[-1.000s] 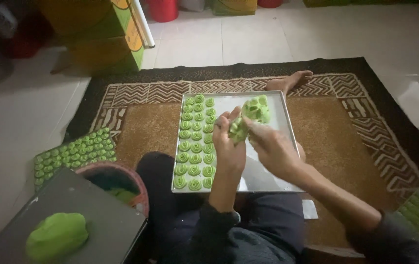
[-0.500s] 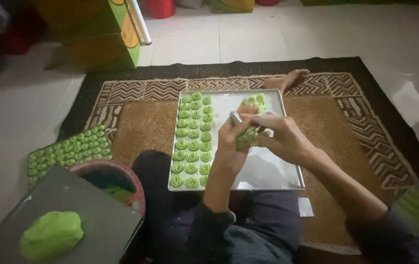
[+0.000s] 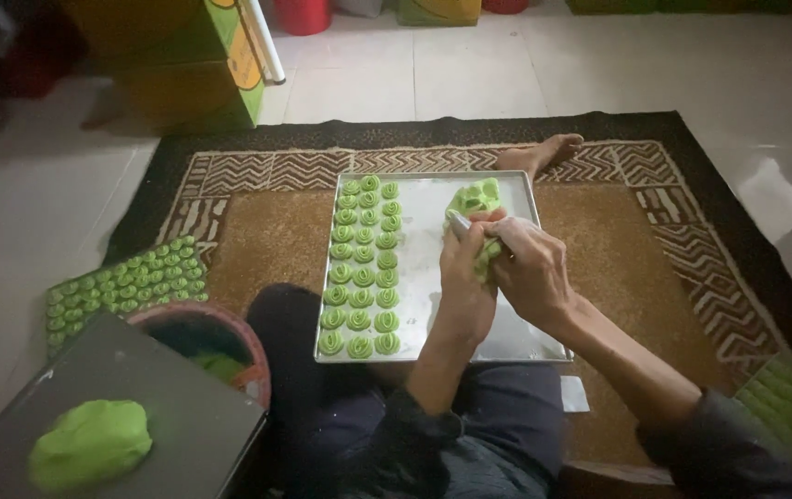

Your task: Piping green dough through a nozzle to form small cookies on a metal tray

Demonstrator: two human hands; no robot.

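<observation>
Both hands meet over the right half of a metal baking tray (image 3: 516,342) that lies on a brown patterned rug (image 3: 267,231). The left hand (image 3: 465,277) has its grip closed around a piping tool (image 3: 460,223) with a metal tip, and the right hand (image 3: 530,268) is closed on a lump of green dough (image 3: 487,256) pressed against that tool. Three neat columns of piped green cookies (image 3: 364,268) fill the tray's left side (a small heap of dough (image 3: 475,196) sits at the far right corner). At lower left, a ball of green dough (image 3: 89,444) rests on a dark board (image 3: 183,407), beside a round bowl (image 3: 243,342). A second tray of cookies (image 3: 128,277) lies on the floor at the left.
</observation>
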